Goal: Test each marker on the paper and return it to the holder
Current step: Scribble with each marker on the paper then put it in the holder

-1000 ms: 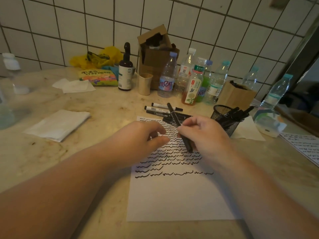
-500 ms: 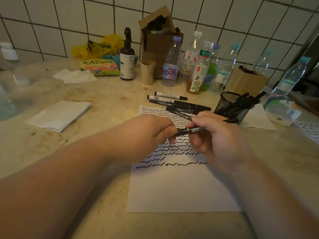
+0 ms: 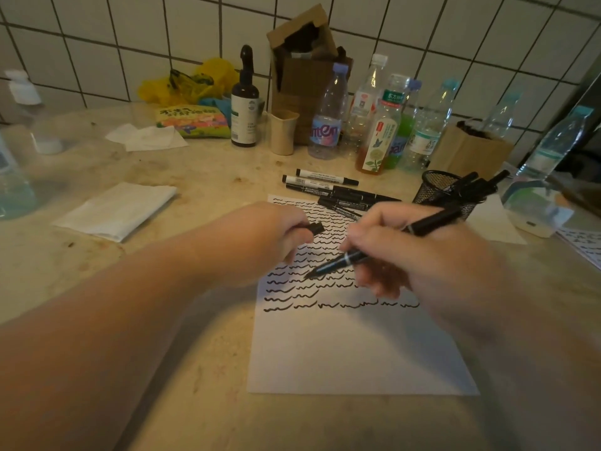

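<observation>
A white sheet of paper (image 3: 357,349) lies on the counter, its upper half covered with rows of black squiggles. My right hand (image 3: 419,255) grips an uncapped black marker (image 3: 426,224), its tip pointing down-left just above the squiggles. My left hand (image 3: 270,236) pinches the black cap (image 3: 314,228) over the paper's upper left. Several loose markers (image 3: 328,185) lie beyond the top edge of the paper. A black mesh holder (image 3: 437,190) with several markers in it stands at the right.
Plastic bottles (image 3: 327,125), a dark dropper bottle (image 3: 244,109), a paper cup (image 3: 282,133) and cardboard boxes (image 3: 305,70) line the tiled wall. Folded tissues (image 3: 117,209) lie to the left. Another scribbled sheet (image 3: 582,244) sits at the right edge.
My two hands have pulled the cap off the marker. The left hand now holds the cap, and the right hand has turned the marker tip down toward the paper.
</observation>
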`<state>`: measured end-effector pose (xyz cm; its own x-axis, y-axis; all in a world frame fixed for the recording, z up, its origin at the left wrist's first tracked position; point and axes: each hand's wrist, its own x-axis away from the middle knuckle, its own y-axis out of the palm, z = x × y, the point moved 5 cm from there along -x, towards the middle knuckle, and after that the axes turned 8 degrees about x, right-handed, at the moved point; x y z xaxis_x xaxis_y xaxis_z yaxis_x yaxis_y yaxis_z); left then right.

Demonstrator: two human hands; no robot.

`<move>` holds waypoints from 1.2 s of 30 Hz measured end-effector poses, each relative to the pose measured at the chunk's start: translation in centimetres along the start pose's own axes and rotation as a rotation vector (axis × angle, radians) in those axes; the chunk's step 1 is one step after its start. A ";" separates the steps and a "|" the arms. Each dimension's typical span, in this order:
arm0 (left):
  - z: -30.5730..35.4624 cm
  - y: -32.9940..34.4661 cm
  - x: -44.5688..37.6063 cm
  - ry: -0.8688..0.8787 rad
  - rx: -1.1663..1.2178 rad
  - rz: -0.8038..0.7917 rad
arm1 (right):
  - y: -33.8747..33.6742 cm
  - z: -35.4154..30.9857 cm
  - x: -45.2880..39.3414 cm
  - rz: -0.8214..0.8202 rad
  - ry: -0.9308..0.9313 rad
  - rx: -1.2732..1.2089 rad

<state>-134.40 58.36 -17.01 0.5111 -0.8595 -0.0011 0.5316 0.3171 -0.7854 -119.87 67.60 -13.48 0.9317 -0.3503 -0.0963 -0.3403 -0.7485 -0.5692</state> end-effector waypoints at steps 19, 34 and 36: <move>-0.4 0.5 -0.1 0.055 -0.102 -0.044 | 5.9 3.2 1.2 -0.011 0.175 -0.225; -0.8 0.4 -0.2 0.055 -0.067 -0.029 | 4.5 4.0 1.7 0.087 0.202 -0.192; -0.8 0.4 -0.1 0.065 -0.067 -0.032 | 3.8 4.3 1.7 0.175 0.194 -0.238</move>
<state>-134.77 58.26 -17.78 0.4484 -0.8937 -0.0140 0.4992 0.2634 -0.8255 -119.08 66.56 -19.33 0.8227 -0.5684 -0.0063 -0.5344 -0.7696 -0.3495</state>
